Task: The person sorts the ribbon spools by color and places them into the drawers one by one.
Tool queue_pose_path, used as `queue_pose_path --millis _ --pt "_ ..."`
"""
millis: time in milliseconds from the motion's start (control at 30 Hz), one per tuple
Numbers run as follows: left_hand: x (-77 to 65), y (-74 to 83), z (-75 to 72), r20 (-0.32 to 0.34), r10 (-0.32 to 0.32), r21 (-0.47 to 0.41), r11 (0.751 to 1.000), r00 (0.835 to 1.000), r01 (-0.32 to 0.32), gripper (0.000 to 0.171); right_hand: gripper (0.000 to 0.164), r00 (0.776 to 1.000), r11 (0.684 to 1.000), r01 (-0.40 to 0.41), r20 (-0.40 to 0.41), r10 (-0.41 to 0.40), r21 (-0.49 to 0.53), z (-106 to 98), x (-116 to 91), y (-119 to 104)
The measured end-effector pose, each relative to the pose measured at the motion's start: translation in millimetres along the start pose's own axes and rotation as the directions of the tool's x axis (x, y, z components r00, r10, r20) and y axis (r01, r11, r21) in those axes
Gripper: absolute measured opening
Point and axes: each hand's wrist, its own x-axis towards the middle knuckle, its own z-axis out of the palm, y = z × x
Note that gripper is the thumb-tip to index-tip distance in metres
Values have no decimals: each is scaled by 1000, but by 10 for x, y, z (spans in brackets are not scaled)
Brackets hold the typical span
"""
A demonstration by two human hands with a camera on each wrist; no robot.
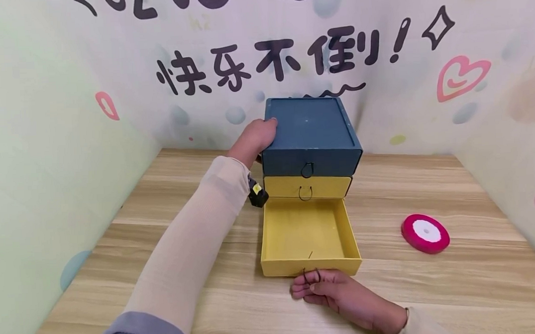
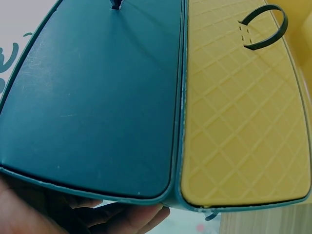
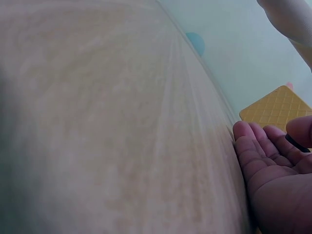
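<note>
A small drawer cabinet (image 1: 310,123) with a blue top stands on the table near the back wall. My left hand (image 1: 259,135) holds it at its upper left edge, thumb on the top; in the left wrist view the fingers (image 2: 131,219) lie along its side. The yellow bottom drawer (image 1: 306,227) is pulled far out, and its inside shows only a thin dark strand. My right hand (image 1: 333,293), palm up, pinches the dark loop pull (image 3: 297,144) on that drawer's front. Above it, the yellow middle drawer (image 1: 286,187) and blue top drawer (image 1: 285,162) are closed, each with a loop.
To the right of the cabinet, a spool of magenta ribbon (image 1: 426,233) with a white centre lies on the wooden table (image 1: 170,206). Printed wall sheets (image 1: 124,58) border the table at the back and both sides.
</note>
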Motion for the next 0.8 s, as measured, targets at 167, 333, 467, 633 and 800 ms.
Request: queue_pose_path --millis 167,333,467,633,800 --pt "-6 2 -2 -3 3 2 1000 1000 -3 64 36 1000 1000 -13 -18 13 0 11 -4 -5" --pt "1 6 1 2 3 -5 1000 1000 -3 64 35 999 1000 -19 -35 19 -6 26 -9 -10" --pt "6 5 3 5 -1 -13 1000 1000 1 64 35 999 1000 -16 -32 16 -9 26 -13 -9" --pt "8 9 6 2 4 -12 1000 1000 -4 64 35 999 1000 -25 -28 25 6 33 -30 -6" --pt "1 12 3 0 1 -17 1000 1000 -1 64 34 999 999 -38 -33 38 5 44 -45 -10"
